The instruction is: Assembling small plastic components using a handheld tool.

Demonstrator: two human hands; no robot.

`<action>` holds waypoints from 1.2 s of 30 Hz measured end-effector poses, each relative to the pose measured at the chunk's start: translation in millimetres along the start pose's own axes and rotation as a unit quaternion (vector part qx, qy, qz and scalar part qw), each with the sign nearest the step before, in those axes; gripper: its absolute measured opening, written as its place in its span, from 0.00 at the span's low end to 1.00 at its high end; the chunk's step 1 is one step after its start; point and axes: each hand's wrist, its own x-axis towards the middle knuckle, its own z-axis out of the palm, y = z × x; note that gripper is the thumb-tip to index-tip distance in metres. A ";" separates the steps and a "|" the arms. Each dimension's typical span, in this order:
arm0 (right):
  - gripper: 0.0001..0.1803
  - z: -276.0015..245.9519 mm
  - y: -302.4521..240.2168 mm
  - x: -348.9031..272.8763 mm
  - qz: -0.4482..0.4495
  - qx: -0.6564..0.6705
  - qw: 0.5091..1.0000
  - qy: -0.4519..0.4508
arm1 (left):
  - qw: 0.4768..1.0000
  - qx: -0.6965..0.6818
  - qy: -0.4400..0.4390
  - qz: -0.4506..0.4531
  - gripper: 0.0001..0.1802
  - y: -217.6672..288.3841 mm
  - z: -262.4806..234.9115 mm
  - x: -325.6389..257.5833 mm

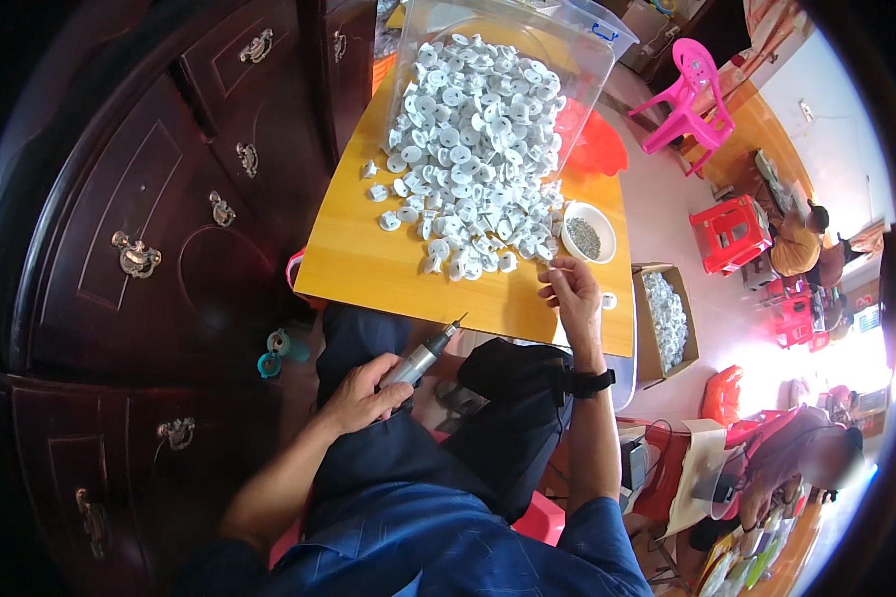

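Note:
My left hand is wrapped around a grey electric screwdriver, its thin bit pointing up toward the table's front edge. Over the front right of the yellow table, my right hand has its fingers bent together beside the pile's edge. Whatever those fingertips hold, if anything, is too small to make out. A big heap of small round white plastic parts spreads from a clear plastic bin. Just beyond my right hand stands a white bowl of tiny metal pieces, probably screws. One white part lies right of my right hand.
A cardboard box full of white parts stands right of the table. Dark wooden cabinets rise close on the left. Farther right are a pink chair, a red stool and other people at work. A red plastic piece lies beside the bin.

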 end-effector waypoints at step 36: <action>0.06 78.5 3.1 -52.8 0.071 0.260 0.953 -0.140 | 1.000 0.011 -0.006 0.023 0.25 0.5 0.2 -3.1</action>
